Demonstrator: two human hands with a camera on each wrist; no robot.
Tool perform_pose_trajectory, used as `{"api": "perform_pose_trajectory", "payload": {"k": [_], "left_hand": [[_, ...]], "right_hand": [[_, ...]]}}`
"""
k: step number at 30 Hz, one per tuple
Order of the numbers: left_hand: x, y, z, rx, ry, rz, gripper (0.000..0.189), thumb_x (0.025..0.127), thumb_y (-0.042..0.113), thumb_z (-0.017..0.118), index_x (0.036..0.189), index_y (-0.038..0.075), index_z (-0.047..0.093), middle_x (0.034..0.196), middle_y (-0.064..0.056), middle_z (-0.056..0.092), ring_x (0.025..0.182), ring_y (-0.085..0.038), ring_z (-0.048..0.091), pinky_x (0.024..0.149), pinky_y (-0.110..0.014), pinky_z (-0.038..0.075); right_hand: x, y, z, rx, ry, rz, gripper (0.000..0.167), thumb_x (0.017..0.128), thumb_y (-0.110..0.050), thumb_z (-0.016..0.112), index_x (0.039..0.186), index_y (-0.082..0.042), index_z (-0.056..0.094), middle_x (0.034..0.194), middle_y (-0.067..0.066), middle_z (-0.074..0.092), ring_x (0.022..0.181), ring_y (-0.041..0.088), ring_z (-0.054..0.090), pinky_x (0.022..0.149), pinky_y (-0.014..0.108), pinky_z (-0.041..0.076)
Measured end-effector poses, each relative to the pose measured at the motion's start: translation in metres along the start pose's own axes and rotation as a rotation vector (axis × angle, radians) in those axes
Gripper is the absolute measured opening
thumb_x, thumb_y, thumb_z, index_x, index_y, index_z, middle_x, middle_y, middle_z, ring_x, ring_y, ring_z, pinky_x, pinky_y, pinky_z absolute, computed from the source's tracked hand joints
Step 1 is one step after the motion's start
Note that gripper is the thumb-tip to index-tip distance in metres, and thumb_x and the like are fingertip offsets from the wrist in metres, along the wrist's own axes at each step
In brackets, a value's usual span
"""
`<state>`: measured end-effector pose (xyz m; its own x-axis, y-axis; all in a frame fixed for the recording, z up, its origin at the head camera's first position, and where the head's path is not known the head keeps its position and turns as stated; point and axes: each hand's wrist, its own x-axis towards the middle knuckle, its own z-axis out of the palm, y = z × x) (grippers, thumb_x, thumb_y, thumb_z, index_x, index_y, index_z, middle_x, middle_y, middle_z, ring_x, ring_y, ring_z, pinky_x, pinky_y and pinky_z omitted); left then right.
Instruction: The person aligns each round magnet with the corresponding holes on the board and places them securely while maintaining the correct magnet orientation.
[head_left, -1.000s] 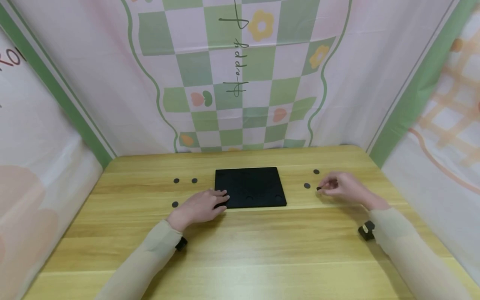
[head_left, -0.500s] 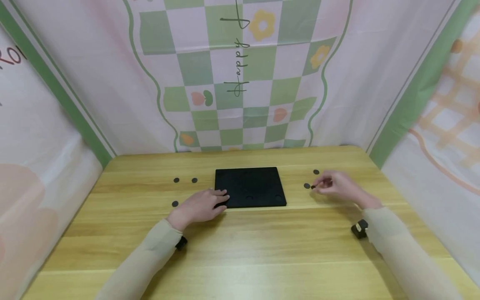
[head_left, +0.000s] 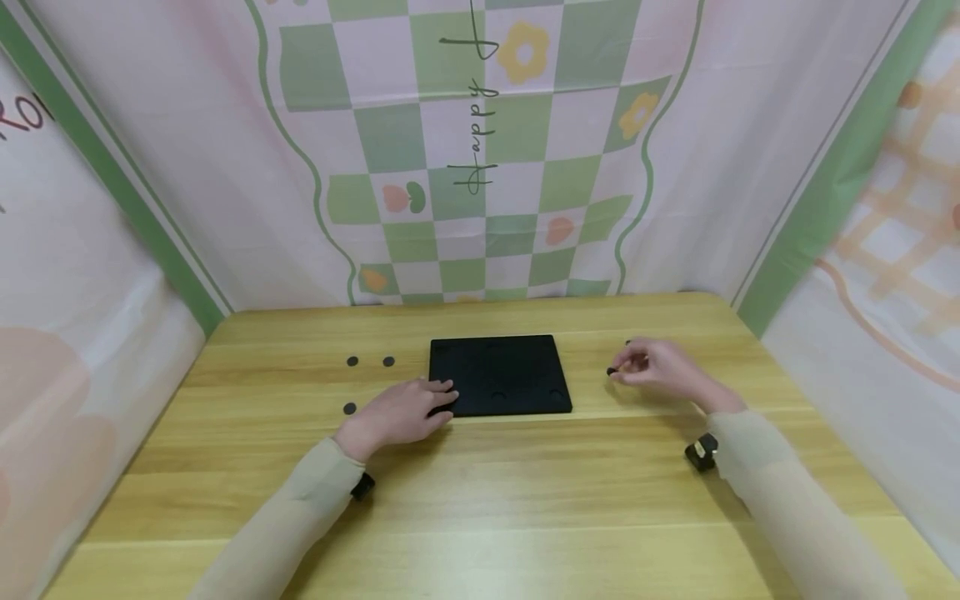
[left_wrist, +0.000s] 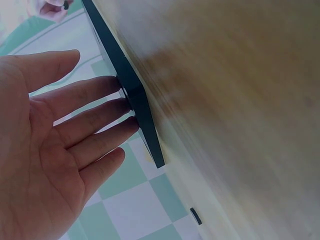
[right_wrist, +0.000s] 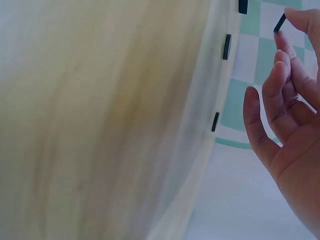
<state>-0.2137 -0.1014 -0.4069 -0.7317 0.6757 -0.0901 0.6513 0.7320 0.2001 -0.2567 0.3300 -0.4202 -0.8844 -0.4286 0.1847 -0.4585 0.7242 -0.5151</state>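
Observation:
My left hand [head_left: 401, 411] lies over the near left corner of a thin black rectangular board [head_left: 501, 371]. In the left wrist view its straight fingertips touch the board's surface [left_wrist: 131, 87]. The board shows faint round recesses along its near edge. To the right of the board, my right hand [head_left: 666, 368] pinches a small dark round disc [right_wrist: 280, 22] between thumb and forefinger, held edge-on above the table. Two more discs show on the table in the right wrist view, a nearer disc [right_wrist: 227, 47] and a farther disc [right_wrist: 216, 122]; the right hand largely covers them in the head view.
Left of the board lie three dark discs: a far left disc [head_left: 352, 362], a disc nearer the board [head_left: 388, 362] and a front disc [head_left: 349, 408]. The wooden table [head_left: 480, 508] ends at a patterned curtain [head_left: 450, 242], with more cloth at both sides.
My right hand has moved left toward the board with the pinched disc, now overlapping the discs on that side. My left hand has stayed on the board.

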Motion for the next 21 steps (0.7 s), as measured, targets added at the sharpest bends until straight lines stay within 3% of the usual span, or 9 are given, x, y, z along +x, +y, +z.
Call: {"api": "perform_pose_trajectory", "payload": {"k": [21], "left_hand": [[0.001,-0.004,0.003,0.013,0.007,0.007,0.044,0.1,0.035,0.046,0.137,0.012,0.052,0.146,-0.007,0.045,0.135,-0.028,0.041,0.111,-0.042,0.034]], "right_hand": [[0.017,-0.013,0.013,0.035,0.0,-0.094,0.011,0.076,-0.012,0.078,0.084,-0.008,0.072,0.078,-0.001,0.065,0.068,0.004,0.057,0.059,0.018,0.049]]}}
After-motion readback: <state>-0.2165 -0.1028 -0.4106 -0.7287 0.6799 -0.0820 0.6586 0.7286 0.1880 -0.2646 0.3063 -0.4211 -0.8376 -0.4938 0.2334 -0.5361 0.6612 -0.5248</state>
